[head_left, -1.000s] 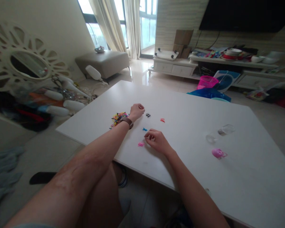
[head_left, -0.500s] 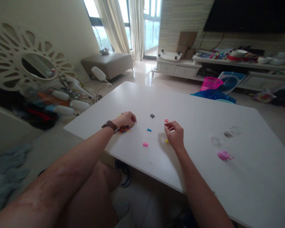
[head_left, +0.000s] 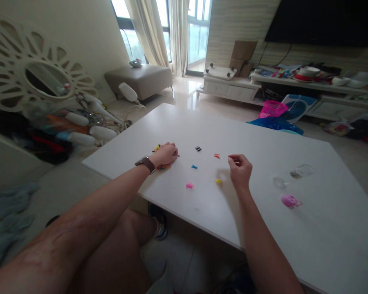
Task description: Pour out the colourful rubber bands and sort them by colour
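A sorting step is judged to be in hand: nearest on the white tabletop (head_left: 294, 245), the right hand (head_left: 241, 171) is held just above the surface with its fingers (head_left: 233, 157) pinched shut on a small red piece, a yellow piece (head_left: 218, 181) and a pink piece (head_left: 189, 185) lying just beside it. Farther left, the left hand (head_left: 165, 154) is curled closed over the mixed pile (head_left: 159, 149) of small coloured pieces, what it grips being hidden. Beyond lie blue (head_left: 194, 166), red (head_left: 216, 155) and black (head_left: 198, 148) pieces, well apart, so the next move is judged to call for a careful release beside the matching colour.
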The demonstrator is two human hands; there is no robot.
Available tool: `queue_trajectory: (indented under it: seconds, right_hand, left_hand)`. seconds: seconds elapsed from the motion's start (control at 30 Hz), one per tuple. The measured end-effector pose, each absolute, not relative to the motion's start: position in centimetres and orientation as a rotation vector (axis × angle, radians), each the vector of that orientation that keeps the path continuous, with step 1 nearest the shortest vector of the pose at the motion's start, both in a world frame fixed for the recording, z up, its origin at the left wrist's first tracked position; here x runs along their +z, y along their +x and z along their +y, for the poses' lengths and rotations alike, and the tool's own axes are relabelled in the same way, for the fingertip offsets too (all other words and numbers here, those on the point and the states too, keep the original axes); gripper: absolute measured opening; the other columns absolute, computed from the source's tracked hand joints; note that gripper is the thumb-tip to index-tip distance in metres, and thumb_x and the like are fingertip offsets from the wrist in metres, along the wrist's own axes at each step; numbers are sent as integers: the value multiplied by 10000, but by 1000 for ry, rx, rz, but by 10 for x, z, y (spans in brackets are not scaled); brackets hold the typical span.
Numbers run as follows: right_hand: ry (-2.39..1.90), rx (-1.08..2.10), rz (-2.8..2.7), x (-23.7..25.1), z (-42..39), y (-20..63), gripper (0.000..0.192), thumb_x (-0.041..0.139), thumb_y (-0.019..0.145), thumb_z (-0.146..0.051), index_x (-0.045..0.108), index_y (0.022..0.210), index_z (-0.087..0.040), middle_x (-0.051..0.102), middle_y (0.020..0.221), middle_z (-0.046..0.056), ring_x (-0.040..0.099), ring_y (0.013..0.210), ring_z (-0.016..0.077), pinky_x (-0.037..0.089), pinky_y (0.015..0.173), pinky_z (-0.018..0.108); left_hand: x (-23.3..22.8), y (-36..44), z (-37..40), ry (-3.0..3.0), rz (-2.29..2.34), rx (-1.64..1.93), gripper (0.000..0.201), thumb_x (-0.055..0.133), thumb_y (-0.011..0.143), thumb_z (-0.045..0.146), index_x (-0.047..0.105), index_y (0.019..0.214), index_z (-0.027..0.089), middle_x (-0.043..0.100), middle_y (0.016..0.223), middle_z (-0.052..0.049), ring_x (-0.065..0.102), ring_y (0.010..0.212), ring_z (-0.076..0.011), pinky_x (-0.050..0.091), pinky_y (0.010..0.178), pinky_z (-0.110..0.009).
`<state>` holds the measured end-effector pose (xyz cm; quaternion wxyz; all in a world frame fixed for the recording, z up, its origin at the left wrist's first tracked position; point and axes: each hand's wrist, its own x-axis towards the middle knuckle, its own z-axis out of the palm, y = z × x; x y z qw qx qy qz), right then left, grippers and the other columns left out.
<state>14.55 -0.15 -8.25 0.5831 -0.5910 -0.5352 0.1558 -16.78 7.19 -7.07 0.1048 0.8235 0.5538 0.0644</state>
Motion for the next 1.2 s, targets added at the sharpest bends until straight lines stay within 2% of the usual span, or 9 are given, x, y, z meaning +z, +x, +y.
queue_trajectory:
  seconds: [0.07, 0.2, 0.27, 0.5, 0.97, 1.2]
  right_hand:
    - [-1380, 378, -1218, -84, 0, 148, 167, 605, 786, -315, 686, 806, -171, 677, 773, 31, 592, 661, 153, 467, 599, 268]
    - [-1383, 408, -1212, -85, 0, 146, 173, 606, 779, -323, 687, 796, -171, 674, 762, 31, 592, 659, 155, 464, 589, 265]
    - [-1377, 424, -1213, -84, 0, 144, 171, 609, 777, -323, 687, 791, -172, 673, 760, 31, 591, 657, 154, 463, 589, 266]
    - [-1363, 476, -1214, -83, -2, 140, 154, 632, 769, -315, 694, 779, -174, 673, 755, 27, 594, 665, 156, 462, 599, 271]
    - [-1359, 486, -1280, -81, -5, 135, 159, 613, 776, -309, 691, 786, -171, 681, 756, 29, 588, 658, 151, 459, 599, 266]
    - [-1353, 495, -1299, -84, -4, 134, 150, 614, 777, -299, 693, 785, -172, 682, 754, 31, 597, 664, 154, 461, 611, 271]
  left_hand:
    - [-65, -168, 72, 2394, 1634, 213, 121, 591, 775, 222, 710, 772, 202, 702, 998, -103, 590, 1022, -257, 457, 821, -294]
    - [-53, -170, 75, 2287, 1541, 307, 141, 562, 797, 211, 696, 829, 183, 709, 809, -60, 611, 750, -178, 453, 697, -254]
    - [-49, -171, 76, 2216, 1504, 391, 150, 563, 788, 223, 699, 829, 171, 713, 781, -48, 605, 685, -156, 451, 659, -243]
    - [-42, -170, 74, 1943, 1449, 519, 200, 590, 786, 313, 703, 810, 149, 740, 787, -57, 631, 668, -140, 474, 629, -223]
    - [-45, -177, 77, 2185, 1488, 261, 226, 615, 725, 283, 763, 824, 143, 728, 739, -46, 611, 661, -140, 455, 635, -225]
    - [-44, -180, 79, 2296, 1559, 334, 258, 605, 743, 312, 774, 852, 150, 734, 935, -88, 645, 804, -176, 494, 745, -250]
